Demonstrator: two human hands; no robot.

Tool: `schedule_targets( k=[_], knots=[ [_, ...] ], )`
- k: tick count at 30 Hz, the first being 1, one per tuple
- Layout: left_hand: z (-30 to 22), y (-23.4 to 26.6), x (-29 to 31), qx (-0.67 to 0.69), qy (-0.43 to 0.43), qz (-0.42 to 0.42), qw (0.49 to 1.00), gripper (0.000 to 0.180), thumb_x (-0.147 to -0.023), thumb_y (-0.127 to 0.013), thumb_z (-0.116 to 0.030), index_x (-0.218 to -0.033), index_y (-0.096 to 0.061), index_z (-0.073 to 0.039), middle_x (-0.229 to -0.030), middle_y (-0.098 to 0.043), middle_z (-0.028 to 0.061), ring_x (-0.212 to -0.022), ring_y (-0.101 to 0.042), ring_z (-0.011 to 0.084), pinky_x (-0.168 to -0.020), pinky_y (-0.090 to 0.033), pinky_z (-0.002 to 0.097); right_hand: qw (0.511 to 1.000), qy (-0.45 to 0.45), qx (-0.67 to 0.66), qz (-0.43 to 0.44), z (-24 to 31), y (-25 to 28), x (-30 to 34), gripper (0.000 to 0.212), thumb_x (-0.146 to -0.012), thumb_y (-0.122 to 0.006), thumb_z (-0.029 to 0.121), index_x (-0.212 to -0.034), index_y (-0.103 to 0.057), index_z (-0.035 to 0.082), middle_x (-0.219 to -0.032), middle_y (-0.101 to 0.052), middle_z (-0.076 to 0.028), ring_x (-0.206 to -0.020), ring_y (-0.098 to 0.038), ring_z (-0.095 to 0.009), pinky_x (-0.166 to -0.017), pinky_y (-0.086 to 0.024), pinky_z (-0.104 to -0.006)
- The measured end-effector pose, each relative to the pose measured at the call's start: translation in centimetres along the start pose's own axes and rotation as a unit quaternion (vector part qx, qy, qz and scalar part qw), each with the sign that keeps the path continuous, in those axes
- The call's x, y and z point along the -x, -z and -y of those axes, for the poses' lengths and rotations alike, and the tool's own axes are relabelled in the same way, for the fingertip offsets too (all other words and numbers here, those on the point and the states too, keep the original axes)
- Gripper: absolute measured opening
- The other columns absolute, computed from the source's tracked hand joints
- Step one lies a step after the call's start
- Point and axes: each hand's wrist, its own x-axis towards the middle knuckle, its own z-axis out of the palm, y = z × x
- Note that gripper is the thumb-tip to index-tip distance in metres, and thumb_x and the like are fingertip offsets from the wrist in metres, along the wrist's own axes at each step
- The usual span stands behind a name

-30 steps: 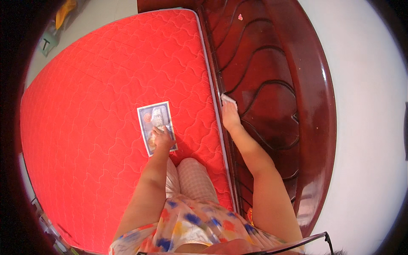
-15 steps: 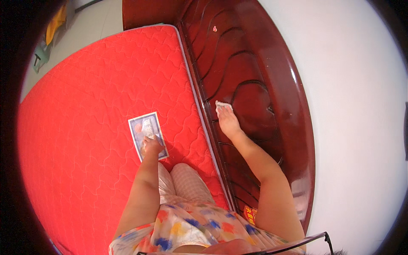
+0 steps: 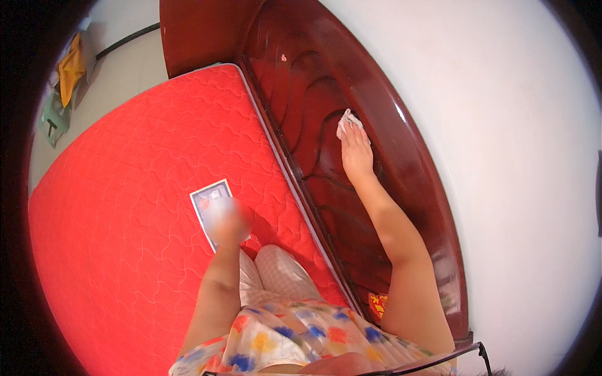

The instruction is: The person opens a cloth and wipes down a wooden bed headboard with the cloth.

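My right hand (image 3: 357, 153) presses a crumpled white cloth (image 3: 348, 120) against the glossy dark red wooden headboard (image 3: 326, 81), fingers stretched over it. The cloth sits on the raised carved curves in the upper middle of the panel. Over the red quilted mattress (image 3: 125, 219), my left hand (image 3: 229, 224) is at a flat rectangular printed sheet (image 3: 205, 195) with a pale border and blue-grey print. A blur covers the left fingers, so their grip is hidden, as is the sheet's lower right part. I cannot tell whether the sheet is held or just touched.
A small pink sticker-like spot (image 3: 284, 57) is on the headboard's far part. A red and yellow packet (image 3: 377, 304) lies by my right upper arm. A white wall (image 3: 520, 188) rises behind the headboard. Far left are a pale green stool (image 3: 55, 120) and a yellow cloth (image 3: 71, 70).
My right hand has moved the cloth farther up and toward the headboard's top edge. The left hand stays over the sheet, now blurred. The view has shifted slightly.
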Motion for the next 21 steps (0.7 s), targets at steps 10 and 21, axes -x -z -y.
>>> schedule_targets(
  k=[10,21],
  knots=[
    [9.6,-3.4,-1.1,-0.085,-0.02,-0.052,0.995,0.081,-0.075,-0.067,-0.04,-0.139,-0.029,-0.009,-0.138,-0.033,0.026,-0.128,-0.032,0.0395,-0.106,-0.029,0.0442,0.991,-0.033,-0.129,-0.024,3.7,3.2,5.5,0.042,-0.083,-0.044,0.003,-0.124,-0.045,-0.006,-0.137,-0.038,-0.017,-0.124,-0.038,-0.033,-0.108,-0.023,-0.0447],
    [6.1,0.9,2.4,-0.07,0.117,0.012,0.991,0.072,-0.077,-0.062,-0.042,-0.138,-0.032,-0.018,-0.138,-0.037,0.0112,-0.127,-0.036,0.0324,-0.101,-0.032,0.0489,0.99,-0.002,-0.117,0.076,10.2,-7.9,8.5,0.043,-0.083,-0.043,0.009,-0.124,-0.047,-0.003,-0.136,-0.04,-0.014,-0.126,-0.037,-0.029,-0.109,-0.022,-0.0422]
  ],
)
